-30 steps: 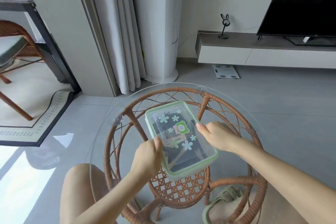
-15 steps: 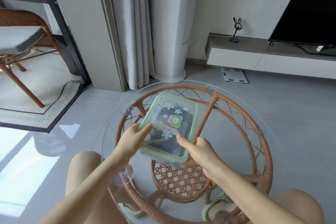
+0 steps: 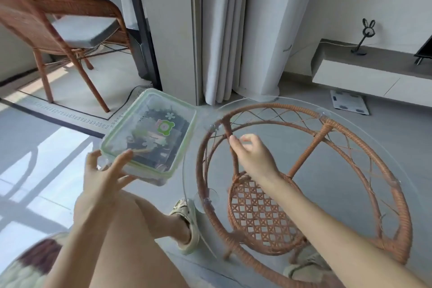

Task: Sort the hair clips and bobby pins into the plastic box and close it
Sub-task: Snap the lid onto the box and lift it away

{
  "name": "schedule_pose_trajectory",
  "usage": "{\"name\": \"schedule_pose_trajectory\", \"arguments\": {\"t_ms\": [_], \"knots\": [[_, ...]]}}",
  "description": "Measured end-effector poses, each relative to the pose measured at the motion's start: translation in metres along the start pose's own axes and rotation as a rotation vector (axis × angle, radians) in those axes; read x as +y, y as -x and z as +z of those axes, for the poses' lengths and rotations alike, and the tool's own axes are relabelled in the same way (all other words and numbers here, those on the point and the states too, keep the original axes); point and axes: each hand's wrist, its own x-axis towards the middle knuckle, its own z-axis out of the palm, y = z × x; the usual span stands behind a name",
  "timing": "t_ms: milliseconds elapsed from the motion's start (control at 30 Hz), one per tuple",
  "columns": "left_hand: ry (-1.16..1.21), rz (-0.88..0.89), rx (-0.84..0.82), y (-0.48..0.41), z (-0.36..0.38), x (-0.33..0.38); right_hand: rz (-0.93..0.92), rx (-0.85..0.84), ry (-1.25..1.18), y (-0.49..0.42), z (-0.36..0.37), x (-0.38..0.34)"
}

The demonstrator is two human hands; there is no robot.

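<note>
The clear plastic box [image 3: 149, 133] has a green-rimmed lid shut on it, with flower stickers on top. Dark hair clips and pins show through the lid. My left hand [image 3: 105, 170] grips the box's near corner and holds it in the air, left of the table and above the floor. My right hand [image 3: 253, 155] hovers over the glass top of the round rattan table [image 3: 350, 138], fingers loosely apart and holding nothing.
My bare knee [image 3: 140, 229] and sandalled foot [image 3: 187, 224] are below the box. A rattan chair [image 3: 58, 18] and dark desk stand at the back left, curtains [image 3: 224, 30] behind, a low TV shelf [image 3: 374, 70] and a floor scale [image 3: 349, 105] at the right.
The box left the table top and moved left, off the table, carried by my left hand alone. My right hand let go of it. The view swung to the left.
</note>
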Motion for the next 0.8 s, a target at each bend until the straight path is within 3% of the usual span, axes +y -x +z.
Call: {"name": "schedule_pose_trajectory", "arguments": {"t_ms": [167, 333, 467, 600, 800], "knots": [[-0.295, 0.041, 0.086, -0.046, -0.028, 0.013, 0.026, 0.199, 0.48, -0.034, -0.049, 0.069], [-0.583, -0.229, -0.163, -0.096, -0.036, 0.0, -0.015, 0.154, 0.776, -0.039, -0.07, 0.124], [-0.662, -0.416, -0.431, -0.108, -0.02, -0.033, -0.085, 0.121, 0.802, -0.039, -0.078, 0.137], [-0.575, -0.557, -0.557, -0.095, 0.008, -0.086, -0.107, 0.152, 0.749, -0.037, -0.077, 0.139], [-0.454, -0.627, -0.781, -0.073, 0.066, -0.144, -0.125, 0.252, 0.688, -0.033, -0.074, 0.134]]}}
